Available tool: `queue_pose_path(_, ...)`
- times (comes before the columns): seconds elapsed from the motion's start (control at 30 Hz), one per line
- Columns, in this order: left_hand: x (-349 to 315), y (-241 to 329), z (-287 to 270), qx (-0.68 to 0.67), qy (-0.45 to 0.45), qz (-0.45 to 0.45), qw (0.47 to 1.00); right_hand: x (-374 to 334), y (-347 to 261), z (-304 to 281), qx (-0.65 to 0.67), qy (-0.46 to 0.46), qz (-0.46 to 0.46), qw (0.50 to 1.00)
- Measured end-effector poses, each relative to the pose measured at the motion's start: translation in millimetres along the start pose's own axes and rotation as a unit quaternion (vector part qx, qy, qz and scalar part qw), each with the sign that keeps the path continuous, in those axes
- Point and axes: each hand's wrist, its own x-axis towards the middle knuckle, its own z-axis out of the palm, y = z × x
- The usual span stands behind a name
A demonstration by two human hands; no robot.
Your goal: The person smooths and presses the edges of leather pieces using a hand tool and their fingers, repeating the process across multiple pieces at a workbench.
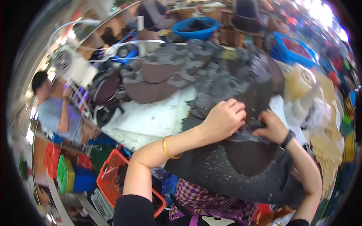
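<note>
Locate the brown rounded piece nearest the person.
In the head view, the brown rounded piece lies right of centre on the black worktop, just below the left hand and right hand.

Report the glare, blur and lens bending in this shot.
In the head view, glare whites out part of the upper right; edges bend toward the black surround; the co-worker at left is blurred; the left hand and right hand look soft, yet the brown rounded piece below keeps a readable outline.
</note>
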Motion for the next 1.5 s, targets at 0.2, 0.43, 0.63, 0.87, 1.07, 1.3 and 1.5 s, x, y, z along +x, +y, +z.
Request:
queue_pose_path(0.2, -31.8, -65.0, 3.0, -0.1, 0.026, -0.055, 0.993, -45.6, -91.8, -78.0, 0.053, -0.029, 0.019, 0.998)
queue_pose_path(0.43, -61.8, -279.6, -78.0, 0.164, 0.139, -0.383, 0.898, 40.0, -96.7, -101.5, 0.111, 0.089, -0.199, 0.97)
queue_pose_path(0.63, -19.8, -322.1, -47.8, 0.311, -0.048, -0.371, 0.874, 75.0, -70.2, -54.0, -0.192, 0.19, -0.132, 0.954)
queue_pose_path(0.87, -73.0, -232.5, -137.5, 0.373, -0.018, -0.12, 0.92, -55.8, -87.9, -71.9, -0.163, 0.041, 0.006, 0.986)
queue_pose_path(1.07, -59.5, -15.4, -225.1, 0.01, -0.035, -0.111, 0.993, -170.8, -49.0, -51.6, -0.237, -0.093, 0.169, 0.952)
queue_pose_path(1.3, -84.0, 66.6, -110.2, -0.551, -0.271, -0.21, 0.761, -176.6, -33.7, -22.6, -0.198, 0.055, 0.106, 0.973)
queue_pose_path(1.5, -117.6, 112.5, 4.9, -0.409, -0.045, -0.103, 0.906, -161.0, -112.4, -31.5, -0.011, 0.073, -0.085, 0.994)
